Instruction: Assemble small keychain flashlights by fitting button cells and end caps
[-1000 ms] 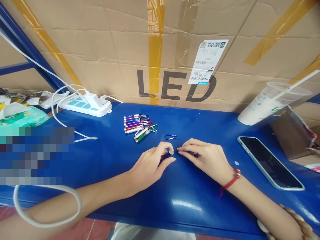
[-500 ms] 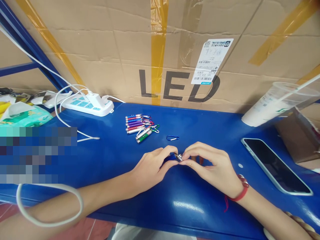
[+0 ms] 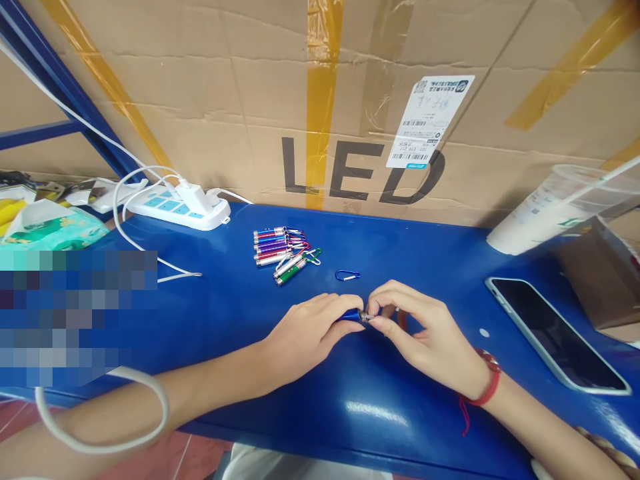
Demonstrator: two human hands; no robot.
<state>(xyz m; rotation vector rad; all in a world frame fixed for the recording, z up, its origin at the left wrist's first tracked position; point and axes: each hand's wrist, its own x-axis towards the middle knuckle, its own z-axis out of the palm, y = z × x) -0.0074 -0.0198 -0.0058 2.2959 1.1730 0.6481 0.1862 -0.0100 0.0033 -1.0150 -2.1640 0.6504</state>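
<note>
My left hand (image 3: 305,333) is closed round a small blue keychain flashlight (image 3: 353,315), resting on the blue table (image 3: 350,400). My right hand (image 3: 425,330) pinches the flashlight's silver end (image 3: 366,317) between thumb and fingers. The two hands meet at the flashlight. Just beyond them lies a loose blue carabiner clip (image 3: 347,275). Farther back sits a pile of several coloured mini flashlights with clips (image 3: 283,250).
A phone (image 3: 555,333) lies face up at the right. A plastic cup (image 3: 560,207) lies on its side at the back right. A white power strip (image 3: 180,208) with white cables sits back left. A cardboard box marked LED (image 3: 350,100) stands behind the table.
My hands have come together: the right hand moved in and took the flashlight's silver end, which now shows between the fingertips. The view drifted slightly.
</note>
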